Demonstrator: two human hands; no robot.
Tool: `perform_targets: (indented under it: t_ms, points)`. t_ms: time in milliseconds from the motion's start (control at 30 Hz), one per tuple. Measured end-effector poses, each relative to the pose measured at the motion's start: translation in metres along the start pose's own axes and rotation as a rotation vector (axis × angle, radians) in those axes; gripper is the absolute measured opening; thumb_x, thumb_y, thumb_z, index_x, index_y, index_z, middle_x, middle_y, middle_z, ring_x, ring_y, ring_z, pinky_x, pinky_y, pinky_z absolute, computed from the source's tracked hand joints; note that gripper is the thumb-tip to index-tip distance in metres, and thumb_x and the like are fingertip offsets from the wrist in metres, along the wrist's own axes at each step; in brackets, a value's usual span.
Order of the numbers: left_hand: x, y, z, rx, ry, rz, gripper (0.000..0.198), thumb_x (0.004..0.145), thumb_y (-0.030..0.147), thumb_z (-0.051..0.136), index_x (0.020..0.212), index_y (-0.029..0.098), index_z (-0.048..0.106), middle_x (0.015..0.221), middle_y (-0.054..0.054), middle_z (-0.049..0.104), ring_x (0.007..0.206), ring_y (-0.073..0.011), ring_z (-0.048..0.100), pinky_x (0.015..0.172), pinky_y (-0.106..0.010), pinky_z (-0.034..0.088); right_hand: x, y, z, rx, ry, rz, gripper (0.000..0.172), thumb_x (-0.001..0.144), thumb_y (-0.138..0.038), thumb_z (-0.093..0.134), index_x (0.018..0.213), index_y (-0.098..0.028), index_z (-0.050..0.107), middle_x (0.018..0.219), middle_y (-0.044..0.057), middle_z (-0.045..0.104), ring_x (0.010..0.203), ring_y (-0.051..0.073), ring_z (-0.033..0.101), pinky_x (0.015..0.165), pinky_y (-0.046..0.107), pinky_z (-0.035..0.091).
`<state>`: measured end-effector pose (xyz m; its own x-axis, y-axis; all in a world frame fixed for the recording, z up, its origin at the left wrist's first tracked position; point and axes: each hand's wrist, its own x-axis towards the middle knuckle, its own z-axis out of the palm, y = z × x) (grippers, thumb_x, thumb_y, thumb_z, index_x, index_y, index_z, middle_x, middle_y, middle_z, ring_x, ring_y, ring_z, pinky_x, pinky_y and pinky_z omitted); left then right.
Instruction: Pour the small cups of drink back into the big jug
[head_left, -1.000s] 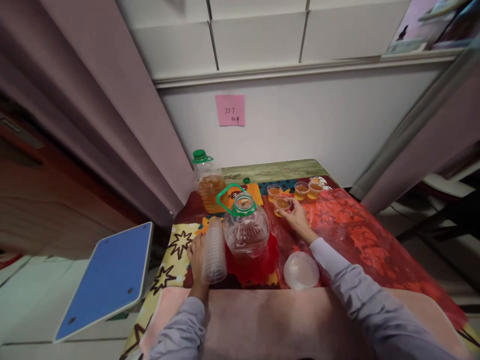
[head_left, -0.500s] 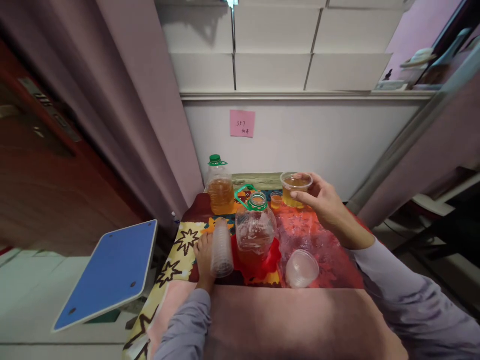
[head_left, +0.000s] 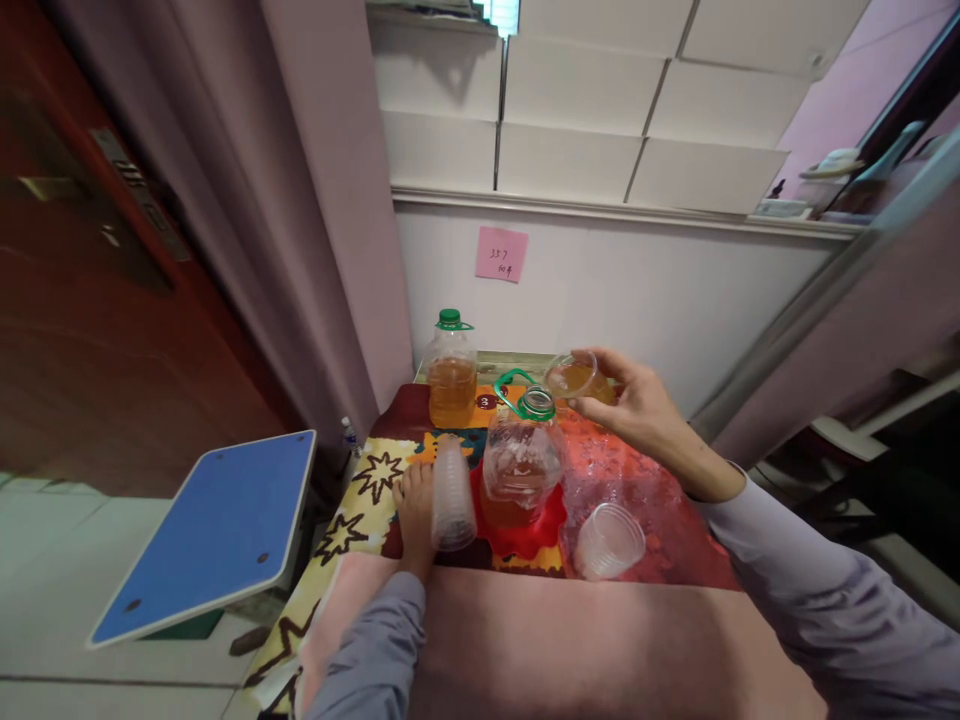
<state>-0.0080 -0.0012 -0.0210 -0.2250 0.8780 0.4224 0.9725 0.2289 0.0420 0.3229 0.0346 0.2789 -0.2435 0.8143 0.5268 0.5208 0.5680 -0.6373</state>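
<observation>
My left hand (head_left: 415, 500) lies with fingers loosely spread along the left side of the stack of clear cups (head_left: 454, 495), whose long axis runs away from me. Right of that, the open bottle (head_left: 523, 455) stands upright. My right hand (head_left: 636, 402) pinches the cup of amber liquid (head_left: 574, 378) between thumb and fingers, its axis leaning left, mouth toward the bottle's neck.

A clear cup (head_left: 574, 380) of yellow-brown drink tips toward the open top of a big see-through jug (head_left: 523, 460), part full. A long stack of cups (head_left: 452, 500) lies just left of the jug.
</observation>
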Motion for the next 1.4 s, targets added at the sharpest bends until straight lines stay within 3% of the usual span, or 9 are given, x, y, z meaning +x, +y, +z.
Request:
perform_targets:
  t_ms: [233,667,900,1400]
  points:
    - [-0.001,0.0,0.006,0.012,0.013,0.005,0.044,0.106,0.013,0.037,0.137,0.013,0.068,0.146,-0.019,0.069,0.139,-0.0312,0.06,0.119,-0.05,0.049,0.002,-0.011,-0.002,-0.123,0.008,-0.005,0.054,0.078,-0.028,0.077,0.131,-0.026,0.075,0.128,0.008,0.082,0.111,0.032,0.08,0.092,0.047,0.066]
    - [-0.002,0.002,0.003,0.062,-0.001,0.02,0.042,0.107,0.015,0.036,0.132,0.015,0.07,0.142,-0.017,0.07,0.138,-0.0306,0.059,0.12,-0.049,0.046,0.008,-0.017,-0.006,-0.428,0.069,-0.188,0.06,0.077,-0.024,0.07,0.137,-0.024,0.075,0.124,0.011,0.081,0.094,0.03,0.078,0.086,0.047,0.063]
    - [-0.001,0.001,0.006,0.078,-0.009,0.014,0.047,0.106,0.014,0.036,0.142,0.014,0.066,0.144,-0.019,0.069,0.137,-0.0304,0.06,0.118,-0.049,0.049,0.01,-0.021,-0.009,-0.443,0.066,-0.255,0.061,0.08,-0.02,0.068,0.14,-0.026,0.074,0.133,0.01,0.079,0.108,0.032,0.078,0.091,0.047,0.065]
    - [-0.001,0.001,0.007,0.038,-0.005,0.009,0.047,0.105,0.011,0.038,0.142,0.012,0.067,0.147,-0.02,0.068,0.138,-0.0325,0.061,0.118,-0.052,0.051,0.013,-0.028,-0.006,-0.462,0.0,-0.379,0.064,0.084,-0.014,0.066,0.147,-0.027,0.069,0.145,0.011,0.074,0.131,0.034,0.072,0.11,0.056,0.061]
